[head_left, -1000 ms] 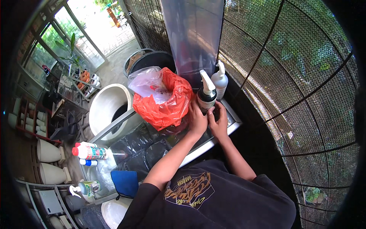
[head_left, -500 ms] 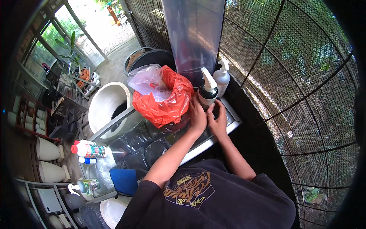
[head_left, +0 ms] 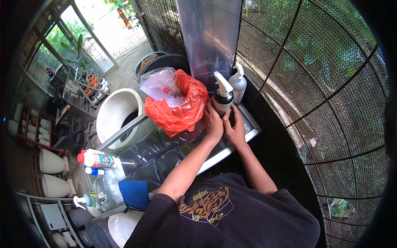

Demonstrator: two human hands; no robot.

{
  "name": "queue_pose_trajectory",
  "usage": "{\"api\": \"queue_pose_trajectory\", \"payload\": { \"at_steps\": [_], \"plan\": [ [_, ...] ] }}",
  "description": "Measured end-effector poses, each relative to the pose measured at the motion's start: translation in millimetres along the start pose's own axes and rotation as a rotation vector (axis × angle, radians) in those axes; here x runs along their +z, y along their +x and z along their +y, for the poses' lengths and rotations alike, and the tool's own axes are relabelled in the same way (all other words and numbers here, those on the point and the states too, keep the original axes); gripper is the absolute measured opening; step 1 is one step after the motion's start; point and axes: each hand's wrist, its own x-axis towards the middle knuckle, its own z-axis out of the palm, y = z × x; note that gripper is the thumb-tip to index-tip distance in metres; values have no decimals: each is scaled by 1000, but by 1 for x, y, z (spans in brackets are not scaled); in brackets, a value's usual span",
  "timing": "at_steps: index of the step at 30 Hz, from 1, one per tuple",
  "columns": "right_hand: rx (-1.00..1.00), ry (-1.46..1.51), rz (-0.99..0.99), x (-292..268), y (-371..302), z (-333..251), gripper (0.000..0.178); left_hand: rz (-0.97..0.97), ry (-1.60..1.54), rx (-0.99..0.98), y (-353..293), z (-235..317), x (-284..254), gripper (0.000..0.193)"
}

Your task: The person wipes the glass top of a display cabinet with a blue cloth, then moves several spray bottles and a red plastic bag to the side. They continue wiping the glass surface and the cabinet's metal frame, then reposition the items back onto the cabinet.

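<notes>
A dark spray bottle (head_left: 222, 103) with a white trigger head stands upright at the right end of a table covered in black plastic. My left hand (head_left: 213, 125) is closed around its left side, and my right hand (head_left: 235, 129) wraps the other side, the fingers low on the bottle. Behind it, a paler spray bottle (head_left: 238, 87) stands near the mesh wall. Just left of my left hand sits an open red plastic bag (head_left: 182, 118), with a clear plastic bag (head_left: 153, 87) bunched in its mouth. The bottle's base is hidden by my hands.
Bottles with red caps (head_left: 99, 160), a small blue-capped bottle (head_left: 96, 171) and another spray bottle (head_left: 92, 201) are at the table's left end, near a blue cloth item (head_left: 135, 193). A large white pot (head_left: 108, 120) stands beyond. Mesh wall (head_left: 331, 103) curves along the right.
The view has shifted slightly. Both hands stay on the dark spray bottle, with hardly any movement.
</notes>
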Motion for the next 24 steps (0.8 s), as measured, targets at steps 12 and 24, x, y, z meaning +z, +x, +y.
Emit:
{"api": "queue_pose_trajectory", "payload": {
  "at_steps": [12, 24],
  "plan": [
    [-97, -149, -18, 17, -3, 1, 71, -63, -83, -3, -8, -7, -25, 89],
    [-109, 82, 92, 28, -74, -47, 21, -545, -485, -358, -150, 33, -312, 43]
  ]
}}
